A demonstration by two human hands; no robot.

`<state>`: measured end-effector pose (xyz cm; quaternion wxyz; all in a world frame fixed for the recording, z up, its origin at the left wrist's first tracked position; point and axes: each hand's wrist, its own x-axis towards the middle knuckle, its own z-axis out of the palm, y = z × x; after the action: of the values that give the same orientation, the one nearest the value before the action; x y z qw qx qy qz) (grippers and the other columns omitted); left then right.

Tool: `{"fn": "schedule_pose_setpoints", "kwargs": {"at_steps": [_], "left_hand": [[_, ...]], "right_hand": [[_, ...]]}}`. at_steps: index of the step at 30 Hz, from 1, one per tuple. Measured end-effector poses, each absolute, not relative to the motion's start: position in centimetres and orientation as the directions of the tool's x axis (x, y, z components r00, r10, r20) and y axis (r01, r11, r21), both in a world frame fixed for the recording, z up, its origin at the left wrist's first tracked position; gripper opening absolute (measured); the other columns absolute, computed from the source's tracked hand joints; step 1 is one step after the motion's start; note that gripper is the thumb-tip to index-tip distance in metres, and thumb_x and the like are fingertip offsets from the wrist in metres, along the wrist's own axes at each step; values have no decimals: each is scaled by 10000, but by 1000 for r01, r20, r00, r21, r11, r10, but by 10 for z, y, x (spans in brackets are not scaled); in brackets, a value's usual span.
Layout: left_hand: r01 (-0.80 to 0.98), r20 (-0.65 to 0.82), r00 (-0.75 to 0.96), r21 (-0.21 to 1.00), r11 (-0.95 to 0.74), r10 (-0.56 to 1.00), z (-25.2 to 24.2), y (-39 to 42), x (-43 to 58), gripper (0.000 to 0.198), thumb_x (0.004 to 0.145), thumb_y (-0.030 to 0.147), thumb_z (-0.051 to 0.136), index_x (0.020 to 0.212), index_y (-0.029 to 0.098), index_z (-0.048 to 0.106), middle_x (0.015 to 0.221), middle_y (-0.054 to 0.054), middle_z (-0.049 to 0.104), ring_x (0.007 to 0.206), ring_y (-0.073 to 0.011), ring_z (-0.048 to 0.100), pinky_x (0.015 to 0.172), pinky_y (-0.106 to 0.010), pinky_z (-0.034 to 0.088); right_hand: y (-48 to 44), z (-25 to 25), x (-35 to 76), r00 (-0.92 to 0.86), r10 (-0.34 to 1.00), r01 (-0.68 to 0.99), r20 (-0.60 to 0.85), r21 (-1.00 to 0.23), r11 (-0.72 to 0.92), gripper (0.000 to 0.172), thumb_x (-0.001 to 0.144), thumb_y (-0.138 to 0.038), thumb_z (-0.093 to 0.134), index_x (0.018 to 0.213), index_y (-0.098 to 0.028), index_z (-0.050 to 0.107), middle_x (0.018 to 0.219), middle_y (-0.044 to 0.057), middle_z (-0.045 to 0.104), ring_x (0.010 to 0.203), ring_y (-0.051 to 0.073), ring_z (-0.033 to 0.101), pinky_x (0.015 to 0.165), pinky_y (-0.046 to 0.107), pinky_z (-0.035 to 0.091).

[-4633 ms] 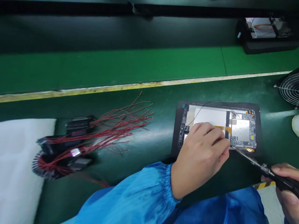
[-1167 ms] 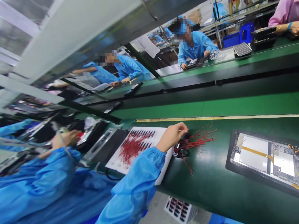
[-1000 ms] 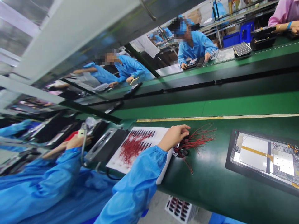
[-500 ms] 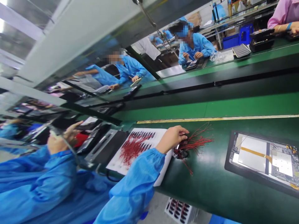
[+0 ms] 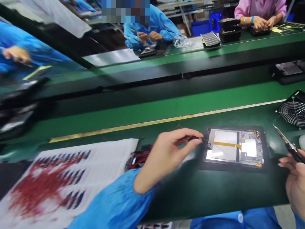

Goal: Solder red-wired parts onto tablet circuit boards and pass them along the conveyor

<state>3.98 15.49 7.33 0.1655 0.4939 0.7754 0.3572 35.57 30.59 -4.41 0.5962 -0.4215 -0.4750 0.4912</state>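
My left hand (image 5: 170, 152) pinches a small black part with thin wires (image 5: 192, 138) between thumb and fingertips. It is just left of an opened tablet (image 5: 225, 149), whose battery, orange tape strip and circuit board are exposed. At the right edge, my right hand (image 5: 295, 178) is closed around a soldering iron (image 5: 289, 143), its tip pointing up and left. A bundle of red-wired black parts (image 5: 138, 159) lies partly hidden behind my left wrist. On a white sheet (image 5: 114, 152) to the left, several black parts with red wires (image 5: 43, 181) lie in rows.
A fan with a wire guard (image 5: 294, 113) stands at the right, beyond the soldering iron. A yellowish strip (image 5: 143, 124) runs along the bench in front of the green line (image 5: 166, 108). Across it, co-workers in blue (image 5: 152, 28) and pink (image 5: 259, 16) sleeves handle devices.
My left hand has gone from the red-wire bundle to the tablet's left side, now with a black part in its fingers. The view has turned right, bringing in my right hand and soldering iron.
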Motion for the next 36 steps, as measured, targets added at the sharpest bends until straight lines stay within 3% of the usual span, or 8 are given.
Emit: {"fn": "schedule_pose_setpoints", "kwargs": {"at_steps": [2,5,9,12,15,22,29,36], "left_hand": [[671,37,-331,711,208,943,51,170,44,170,949,311,627,965,224,772,911,-10,791,786,-182,738,706,-272,578],[786,27,-266,584,201,964,26,177,41,184,962,234,605,1060,215,760,1011,-34,781,860,-205,731,771,-318,584],[920,160,-131,388,60,978,22,170,47,318,956,154,621,1256,216,706,1341,-125,648,1209,-328,621,1014,-541,537],[903,192,70,405,-144,979,27,167,68,351,996,126,593,1316,245,674,1422,-125,574,1312,-320,532,1062,-552,503],[848,217,174,462,-258,961,22,168,91,289,1020,159,598,1291,222,677,1373,-128,587,1284,-301,528,1047,-510,513],[793,279,121,550,-261,953,0,186,109,86,1022,218,652,977,194,721,1102,-67,687,1080,-258,596,921,-422,513],[764,443,30,567,-307,896,-1,199,112,94,1025,192,658,1075,180,737,983,-27,741,938,-193,644,850,-350,524],[768,531,15,536,-350,848,4,205,115,85,997,140,679,1064,142,729,940,-51,732,876,-192,623,773,-334,543]], "right_hand": [[304,-45,356,62,986,-165,155,-973,164,373,852,-362,845,1158,-178,734,927,74,738,680,222,722,606,289,622],[301,-46,356,61,986,-141,155,-977,162,379,892,-370,811,1196,-169,708,956,70,733,708,219,722,627,308,618],[300,-46,356,53,987,-137,154,-977,160,362,908,-355,797,1201,-166,701,959,73,730,717,227,723,630,327,616],[301,-45,354,47,985,-144,164,-975,169,369,902,-360,805,1196,-161,704,951,76,728,699,221,720,618,317,615],[301,-43,353,41,983,-143,180,-973,184,355,905,-347,799,1194,-164,705,961,74,726,698,217,717,610,312,613],[297,-41,358,6,974,-99,228,-969,227,337,935,-314,761,1238,-183,689,1006,73,710,742,233,719,660,351,621],[267,-16,340,-282,912,40,299,-946,322,310,982,-198,703,1284,-250,659,1252,79,593,858,216,743,804,366,640],[261,-3,287,-401,883,112,245,-943,313,302,978,-168,697,1254,-279,648,1161,26,604,985,173,674,879,263,578]]}}
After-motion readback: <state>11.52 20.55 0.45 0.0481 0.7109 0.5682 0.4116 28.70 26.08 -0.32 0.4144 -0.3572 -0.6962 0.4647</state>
